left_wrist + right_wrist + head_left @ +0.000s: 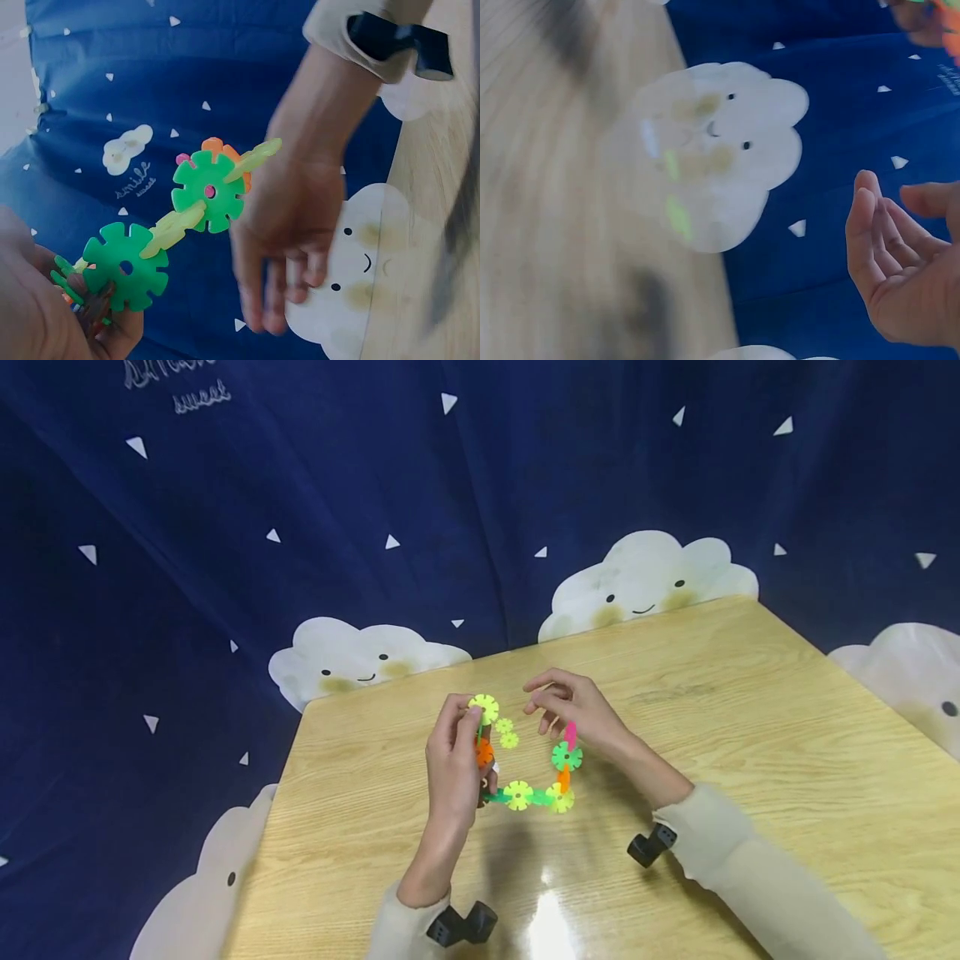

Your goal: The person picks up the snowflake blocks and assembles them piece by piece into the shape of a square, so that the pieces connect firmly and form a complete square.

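Note:
My left hand (452,768) grips one end of a chain of interlocking plastic snowflake discs, thumb and fingers around it, partly hiding the discs there. From the hand the chain runs right through a yellow disc (517,795) and a corner yellow disc (560,798). It then rises through a green disc (567,756) to a pink disc (572,735). A large yellow disc (484,708) shows at the left thumb tip, above an orange disc (485,752). My right hand (581,706), fingers loosely bent and holding nothing, hovers beside the pink end; the right wrist view shows its bare palm (915,300).
Two loose yellow discs (509,740) lie on the wooden table (360,802) beyond the chain. A dark blue curtain (337,485) with white triangles and smiling clouds hangs behind the table. Black devices (652,845) are worn at both sleeve cuffs.

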{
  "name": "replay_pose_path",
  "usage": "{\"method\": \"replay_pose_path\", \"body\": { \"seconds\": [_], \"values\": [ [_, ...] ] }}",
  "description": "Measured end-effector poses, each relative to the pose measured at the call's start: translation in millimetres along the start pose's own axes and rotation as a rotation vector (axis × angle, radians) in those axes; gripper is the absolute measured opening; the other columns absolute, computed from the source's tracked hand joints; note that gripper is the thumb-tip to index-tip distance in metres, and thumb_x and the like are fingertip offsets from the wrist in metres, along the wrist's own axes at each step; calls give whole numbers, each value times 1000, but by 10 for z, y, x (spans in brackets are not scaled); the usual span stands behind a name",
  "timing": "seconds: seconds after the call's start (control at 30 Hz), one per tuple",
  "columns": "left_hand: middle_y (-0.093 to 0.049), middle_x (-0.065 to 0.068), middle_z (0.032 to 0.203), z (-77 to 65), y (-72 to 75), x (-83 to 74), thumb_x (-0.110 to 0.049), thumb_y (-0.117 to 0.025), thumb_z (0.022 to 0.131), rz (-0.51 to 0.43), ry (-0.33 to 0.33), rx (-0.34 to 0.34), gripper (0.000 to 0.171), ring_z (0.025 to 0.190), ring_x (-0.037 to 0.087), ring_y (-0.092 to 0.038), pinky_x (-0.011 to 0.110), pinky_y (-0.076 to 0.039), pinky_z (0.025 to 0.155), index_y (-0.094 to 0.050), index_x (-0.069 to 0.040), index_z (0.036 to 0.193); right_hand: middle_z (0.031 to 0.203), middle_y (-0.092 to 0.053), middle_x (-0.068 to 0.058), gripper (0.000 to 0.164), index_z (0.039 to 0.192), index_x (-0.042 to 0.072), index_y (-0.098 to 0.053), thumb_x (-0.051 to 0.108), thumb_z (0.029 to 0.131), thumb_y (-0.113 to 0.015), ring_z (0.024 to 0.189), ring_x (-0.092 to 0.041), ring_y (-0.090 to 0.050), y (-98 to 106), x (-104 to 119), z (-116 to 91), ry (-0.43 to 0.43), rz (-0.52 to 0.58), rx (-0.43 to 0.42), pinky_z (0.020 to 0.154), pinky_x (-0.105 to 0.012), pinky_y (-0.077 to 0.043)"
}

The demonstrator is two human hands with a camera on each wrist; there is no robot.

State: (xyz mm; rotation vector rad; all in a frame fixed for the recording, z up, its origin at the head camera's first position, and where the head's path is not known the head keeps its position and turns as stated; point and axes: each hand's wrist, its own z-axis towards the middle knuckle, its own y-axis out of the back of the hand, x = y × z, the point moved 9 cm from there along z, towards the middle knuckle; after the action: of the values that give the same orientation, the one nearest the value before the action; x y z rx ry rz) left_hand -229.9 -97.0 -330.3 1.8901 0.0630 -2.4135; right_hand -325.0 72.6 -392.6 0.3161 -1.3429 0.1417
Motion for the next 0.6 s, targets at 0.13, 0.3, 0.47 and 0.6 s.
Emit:
{"method": "replay_pose_path", "body": {
  "seconds": [0.13,0.3,0.47,0.6],
  "values": [
    [-50,10,79,13,1,-55,-23,-49,107,-64,-30,-10,18,41,13,-37,25,-41,32,-61,-9,107,111,-71,-24,25,126,0,-65,10,102,-64,71,-36,-70,-137,-276,46,-52,32,41,59,-36,-60],
    [-49,11,81,20,1,-94,-20,-48,107,-113,-48,-21,18,43,12,-37,24,-41,32,-58,-5,107,120,-64,-32,31,127,-7,-62,2,98,-66,67,-33,-70,-331,-497,86,-67,52,94,53,-26,-54],
    [-49,7,82,30,6,-97,-20,-49,106,-130,-40,-30,17,43,12,-36,22,-40,33,-58,-6,106,131,-59,-32,38,133,-8,-58,-2,96,-65,63,-23,-69,-495,-686,112,-94,50,152,51,-24,-54],
    [-49,7,82,37,25,-99,-19,-48,105,-138,-39,-40,17,44,12,-37,22,-41,33,-58,-5,106,135,-58,-30,41,135,-7,-57,-3,95,-67,63,-21,-68,-596,-858,153,-141,51,181,50,-26,-55]
  ]
}}
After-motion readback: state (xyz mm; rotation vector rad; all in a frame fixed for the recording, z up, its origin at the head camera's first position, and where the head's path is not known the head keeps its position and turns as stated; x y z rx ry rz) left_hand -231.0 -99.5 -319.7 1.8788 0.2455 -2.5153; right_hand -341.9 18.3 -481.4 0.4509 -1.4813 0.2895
